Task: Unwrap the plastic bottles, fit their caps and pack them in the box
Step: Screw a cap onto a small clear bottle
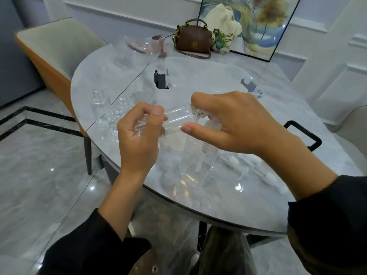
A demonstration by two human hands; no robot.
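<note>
Both hands grasp one clear bottle [178, 118], held sideways above the desk's [258, 205] near edge. The left hand [139, 132] grips its crinkly base end and the right hand [234, 124] curls round the neck. A hard tug on the slick plastic could drop it to the floor.

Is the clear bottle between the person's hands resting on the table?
No: the left hand and right hand grip the clear bottle above the table.

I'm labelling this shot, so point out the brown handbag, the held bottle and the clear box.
brown handbag [193, 39], head view, front panel
held bottle [178, 118], head view, bare middle
clear box [159, 80], head view, black side latch
</note>
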